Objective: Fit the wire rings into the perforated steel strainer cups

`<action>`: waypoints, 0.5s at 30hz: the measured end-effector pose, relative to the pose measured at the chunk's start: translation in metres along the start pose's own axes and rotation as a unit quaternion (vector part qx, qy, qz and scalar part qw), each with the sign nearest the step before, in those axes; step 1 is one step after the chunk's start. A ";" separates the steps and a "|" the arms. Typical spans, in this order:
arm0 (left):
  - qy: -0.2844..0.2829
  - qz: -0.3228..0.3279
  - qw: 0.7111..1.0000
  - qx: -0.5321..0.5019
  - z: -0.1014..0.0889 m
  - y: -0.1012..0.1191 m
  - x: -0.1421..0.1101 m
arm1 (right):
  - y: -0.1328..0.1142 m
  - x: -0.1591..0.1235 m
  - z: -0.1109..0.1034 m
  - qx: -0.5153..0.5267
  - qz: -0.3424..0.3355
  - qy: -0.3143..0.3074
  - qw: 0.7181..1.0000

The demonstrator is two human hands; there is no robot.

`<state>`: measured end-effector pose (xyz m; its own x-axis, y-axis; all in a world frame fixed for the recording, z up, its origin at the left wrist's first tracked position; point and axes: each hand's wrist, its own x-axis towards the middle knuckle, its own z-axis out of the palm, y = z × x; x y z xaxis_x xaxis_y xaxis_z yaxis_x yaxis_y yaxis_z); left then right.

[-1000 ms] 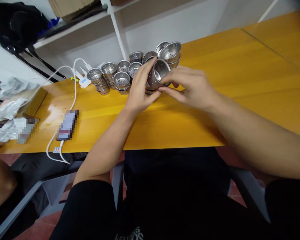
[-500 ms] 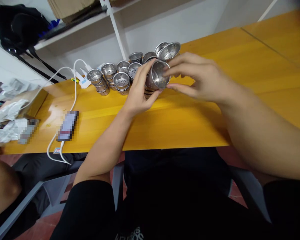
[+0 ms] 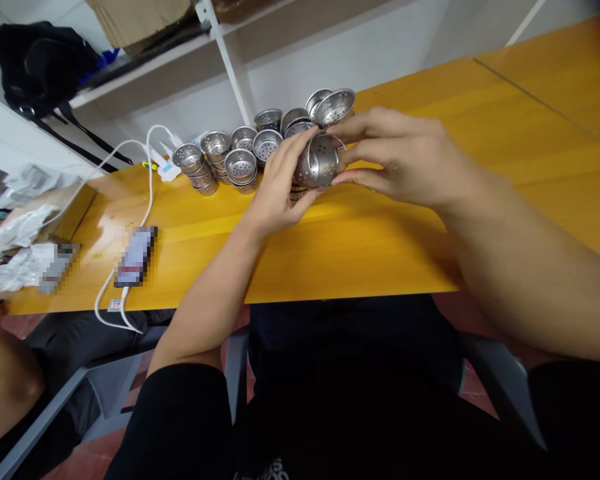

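A perforated metal cup (image 3: 323, 160) is held tilted above the table, its open mouth facing right. My left hand (image 3: 280, 187) is wrapped round its outer side, fingers along the top and thumb below. At the rim, the thumb and fingers of my right hand (image 3: 400, 157) pinch the cup's right edge. Part of the rim is hidden behind those fingertips. Close behind both hands stand stacks of similar perforated cups (image 3: 241, 165), with a tilted cup (image 3: 335, 108) resting on top at the back right.
Left of the stacks lie a white power strip (image 3: 169, 170) and a phone (image 3: 137, 257) with a white cable. Crumpled plastic bags (image 3: 25, 257) and a cardboard box (image 3: 77, 207) sit at the far left, near another person's arm (image 3: 5, 373). A shelf (image 3: 145, 70) stands behind the table.
My right fingers have closed in on the cup's rim from slightly apart. The cup has turned a little, showing more of its perforated bottom. My left hand keeps its hold.
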<state>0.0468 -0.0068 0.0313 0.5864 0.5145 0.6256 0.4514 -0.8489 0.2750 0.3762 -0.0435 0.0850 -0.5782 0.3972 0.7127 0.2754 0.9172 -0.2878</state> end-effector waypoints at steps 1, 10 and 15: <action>-0.001 -0.001 1.000 -0.003 -0.001 0.001 0.000 | 0.000 0.000 0.000 0.004 0.002 0.001 1.000; 0.015 -0.028 0.999 -0.014 -0.007 0.008 0.000 | -0.008 -0.002 0.002 -0.021 -0.030 0.087 0.995; 0.089 -0.090 0.992 -0.021 0.003 -0.003 -0.004 | 0.003 0.001 -0.013 -0.102 0.081 0.117 0.985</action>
<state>0.0451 -0.0059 0.0260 0.3693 0.6326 0.6808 0.5074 -0.7510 0.4226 0.3864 -0.0405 0.0932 -0.3269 0.4986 0.8028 0.5116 0.8076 -0.2933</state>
